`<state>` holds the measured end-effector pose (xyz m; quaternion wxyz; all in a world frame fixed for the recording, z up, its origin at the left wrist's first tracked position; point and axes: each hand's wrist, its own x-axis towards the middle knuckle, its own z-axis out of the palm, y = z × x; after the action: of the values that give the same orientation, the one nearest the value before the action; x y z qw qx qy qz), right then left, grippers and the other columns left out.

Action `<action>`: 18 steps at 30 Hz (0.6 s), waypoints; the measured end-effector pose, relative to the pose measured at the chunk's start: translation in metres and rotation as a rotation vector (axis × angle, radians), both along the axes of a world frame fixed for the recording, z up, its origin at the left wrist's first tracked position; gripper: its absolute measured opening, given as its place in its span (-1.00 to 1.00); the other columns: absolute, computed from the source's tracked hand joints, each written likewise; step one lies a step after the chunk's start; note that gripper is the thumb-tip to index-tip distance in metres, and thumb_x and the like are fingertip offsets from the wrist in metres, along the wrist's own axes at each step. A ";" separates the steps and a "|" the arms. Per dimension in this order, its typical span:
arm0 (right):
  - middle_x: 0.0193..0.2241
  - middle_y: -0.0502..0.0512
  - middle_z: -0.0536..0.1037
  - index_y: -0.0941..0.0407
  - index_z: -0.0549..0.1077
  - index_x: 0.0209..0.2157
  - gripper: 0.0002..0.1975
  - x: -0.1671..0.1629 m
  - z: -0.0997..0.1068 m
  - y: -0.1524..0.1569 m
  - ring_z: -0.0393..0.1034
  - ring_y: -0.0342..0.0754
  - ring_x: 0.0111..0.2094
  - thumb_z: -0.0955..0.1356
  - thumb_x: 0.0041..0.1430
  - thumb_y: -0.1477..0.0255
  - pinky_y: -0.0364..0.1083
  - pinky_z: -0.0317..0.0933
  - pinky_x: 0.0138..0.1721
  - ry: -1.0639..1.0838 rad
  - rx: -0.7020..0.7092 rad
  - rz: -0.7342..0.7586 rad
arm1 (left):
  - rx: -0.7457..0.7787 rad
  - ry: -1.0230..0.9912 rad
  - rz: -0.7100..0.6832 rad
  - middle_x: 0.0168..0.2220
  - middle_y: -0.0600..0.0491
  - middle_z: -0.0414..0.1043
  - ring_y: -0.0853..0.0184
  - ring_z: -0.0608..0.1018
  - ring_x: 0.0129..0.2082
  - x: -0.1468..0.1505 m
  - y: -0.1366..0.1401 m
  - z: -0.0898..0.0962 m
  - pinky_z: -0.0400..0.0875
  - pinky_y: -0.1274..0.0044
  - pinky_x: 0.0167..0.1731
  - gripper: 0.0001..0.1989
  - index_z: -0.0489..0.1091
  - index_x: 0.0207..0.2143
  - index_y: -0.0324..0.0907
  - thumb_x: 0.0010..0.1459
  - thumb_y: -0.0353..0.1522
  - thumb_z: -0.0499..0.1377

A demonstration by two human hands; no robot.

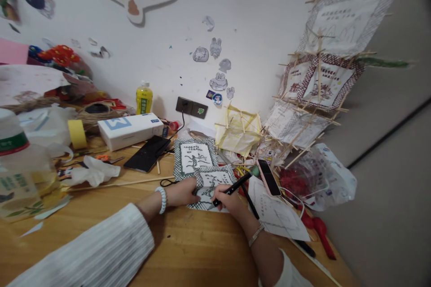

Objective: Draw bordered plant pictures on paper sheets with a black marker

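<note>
My right hand [227, 199] is closed around a black marker pen [235, 185], its tip pointing down at the lower part of a small decorated sheet of paper [215, 179]. That sheet carries dark drawings and writing inside a patterned border. My left hand [182, 192] grips the sheet at its left side, thumb on top; the other fingers are partly hidden. Just behind, a second sheet with a green crosshatched border [195, 157] lies on the wooden table [188, 246], partly overlapped by the first.
At right stands a tiered stick-and-paper lantern [323, 76], beside a yellow paper frame [237, 132]. A pink-edged phone [268, 177] rests on a drawn sheet [276, 213]. Leftward are a black phone [147, 153], a white box [130, 130], yellow tape [77, 134] and a large bottle [25, 179].
</note>
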<state>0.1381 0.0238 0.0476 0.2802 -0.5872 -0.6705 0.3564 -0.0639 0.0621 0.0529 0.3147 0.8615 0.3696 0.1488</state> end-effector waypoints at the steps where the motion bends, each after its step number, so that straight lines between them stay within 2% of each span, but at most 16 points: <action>1: -0.67 -0.08 0.45 0.14 0.47 -0.58 -0.79 0.001 0.000 0.000 0.33 -0.16 -0.57 0.26 0.04 0.43 -0.18 0.17 -0.40 0.025 -0.005 -0.007 | 0.000 -0.005 -0.001 -0.11 -0.03 0.42 0.20 0.48 -0.14 0.000 0.000 0.000 0.38 0.28 -0.12 -0.75 0.39 -0.14 -0.24 0.20 -0.26 0.18; 8: -0.73 -0.09 0.41 0.13 0.50 -0.52 -0.80 0.004 0.001 0.002 0.25 -0.19 -0.65 0.27 0.05 0.41 -0.21 0.12 -0.52 0.097 0.019 -0.024 | 0.007 -0.044 -0.009 -0.09 0.05 0.49 0.22 0.45 -0.04 0.001 -0.001 0.004 0.28 0.47 0.01 -0.67 0.42 -0.14 -0.16 -0.03 -0.46 0.18; 18: -0.73 -0.11 0.41 0.12 0.50 -0.54 -0.82 0.005 0.001 0.003 0.27 -0.20 -0.64 0.28 0.03 0.44 -0.22 0.13 -0.49 0.061 -0.008 0.013 | 0.010 -0.035 0.017 -0.14 0.02 0.52 0.16 0.45 -0.07 0.001 0.000 0.001 0.29 0.47 -0.01 -0.63 0.42 -0.13 -0.17 -0.07 -0.37 0.20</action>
<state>0.1427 0.0273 0.0485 0.2959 -0.5727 -0.6641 0.3786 -0.0632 0.0620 0.0540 0.3155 0.8571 0.3708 0.1682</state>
